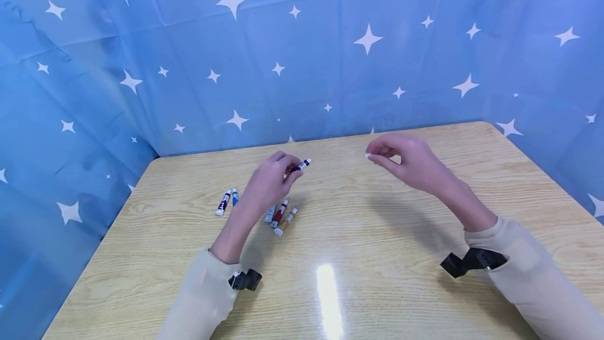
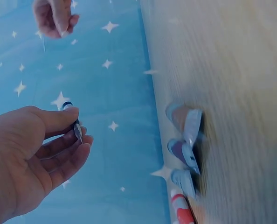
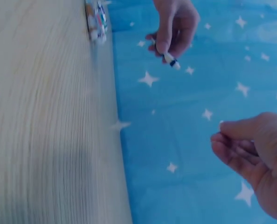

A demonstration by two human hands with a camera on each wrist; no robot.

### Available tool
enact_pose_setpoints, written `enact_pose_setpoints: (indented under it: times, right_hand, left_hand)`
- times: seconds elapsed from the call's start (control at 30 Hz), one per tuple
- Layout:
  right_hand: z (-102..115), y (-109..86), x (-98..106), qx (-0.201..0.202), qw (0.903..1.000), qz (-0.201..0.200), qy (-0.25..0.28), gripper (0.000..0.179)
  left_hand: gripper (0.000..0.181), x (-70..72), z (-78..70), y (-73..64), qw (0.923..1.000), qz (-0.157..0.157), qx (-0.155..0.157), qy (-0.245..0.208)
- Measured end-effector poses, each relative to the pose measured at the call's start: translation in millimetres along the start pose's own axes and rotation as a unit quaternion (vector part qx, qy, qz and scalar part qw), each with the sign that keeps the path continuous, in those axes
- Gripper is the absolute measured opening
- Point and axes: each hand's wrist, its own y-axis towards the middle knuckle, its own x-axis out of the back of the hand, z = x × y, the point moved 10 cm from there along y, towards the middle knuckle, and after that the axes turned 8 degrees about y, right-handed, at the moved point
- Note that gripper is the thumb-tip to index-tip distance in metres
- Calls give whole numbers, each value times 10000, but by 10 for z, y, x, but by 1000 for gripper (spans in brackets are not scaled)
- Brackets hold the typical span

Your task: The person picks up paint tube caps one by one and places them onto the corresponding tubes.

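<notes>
Above the table, my left hand [image 1: 272, 178] pinches a small paint tube [image 1: 304, 164] between thumb and fingers. In the left wrist view the tube [image 2: 67, 106] shows a dark band near its end, and the fingers cover part of its body. Off to the right, my right hand [image 1: 411, 161] is raised with thumb and fingertips together. A tiny white piece [image 1: 368, 156] shows between those fingertips; most of it is hidden, and I cannot tell what it is. Under the left hand lie several paint tubes, among them a dark red one [image 1: 279, 214] and an ochre one [image 1: 286, 222].
Beyond the left wrist, a purple tube [image 1: 223, 202] and a blue tube [image 1: 235, 197] lie side by side, partly behind the arm. A red-marked tube [image 2: 183, 210] shows in the left wrist view. Behind the wooden table [image 1: 377, 277] hangs a blue star-patterned cloth [image 1: 311, 56].
</notes>
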Motion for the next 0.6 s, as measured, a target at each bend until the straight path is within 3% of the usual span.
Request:
enact_pose_setpoints:
  times: [0.27, 0.6]
  right_hand:
    - [343, 11, -127, 419, 9980, 10, 476, 20]
    - [574, -25, -233, 835, 9921, -45, 932, 28]
  left_hand:
    - [16, 123, -355, -125, 9968, -390, -696, 35]
    - [14, 211, -647, -213, 9919, -595, -1099, 209]
